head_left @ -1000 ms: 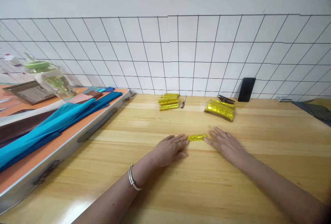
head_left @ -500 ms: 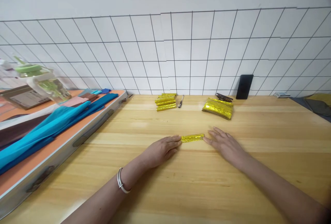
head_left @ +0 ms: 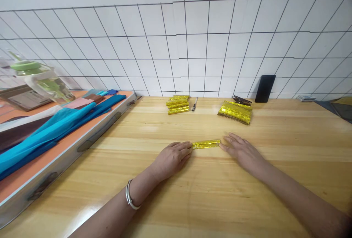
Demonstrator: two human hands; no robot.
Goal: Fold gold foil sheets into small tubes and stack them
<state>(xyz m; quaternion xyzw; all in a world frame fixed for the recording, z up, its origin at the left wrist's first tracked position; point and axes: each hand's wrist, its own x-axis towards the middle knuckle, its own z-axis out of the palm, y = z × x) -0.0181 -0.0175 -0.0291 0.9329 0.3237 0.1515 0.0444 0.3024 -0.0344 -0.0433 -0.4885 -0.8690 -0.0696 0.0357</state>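
A narrow folded strip of shiny gold foil paper [head_left: 206, 144] lies flat on the wooden table between my hands, with a lengthwise crease line along it. The fingers of my left hand [head_left: 174, 158] are pressed together on its left end and cover it. At the other end, my right hand [head_left: 244, 155] rests with its fingers spread, the thumb side touching the strip's tip. Farther back are several similar folded gold strips [head_left: 178, 105] in a small pile. To their right sits a stack of wider gold foil sheets [head_left: 235, 112].
A pen [head_left: 194, 104] lies beside the folded strips. Behind the sheets are a dark stapler-like object [head_left: 242, 100] and a black phone [head_left: 265, 88] leaning on the tiled wall. At left, an orange-topped surface [head_left: 79, 132] holds blue cloth [head_left: 55, 131] and a green-lidded bottle [head_left: 41, 76].
The view has tilted down slightly, so the wall and table items sit a little higher and farther apart. Both hands stay at the strip's ends with little movement.
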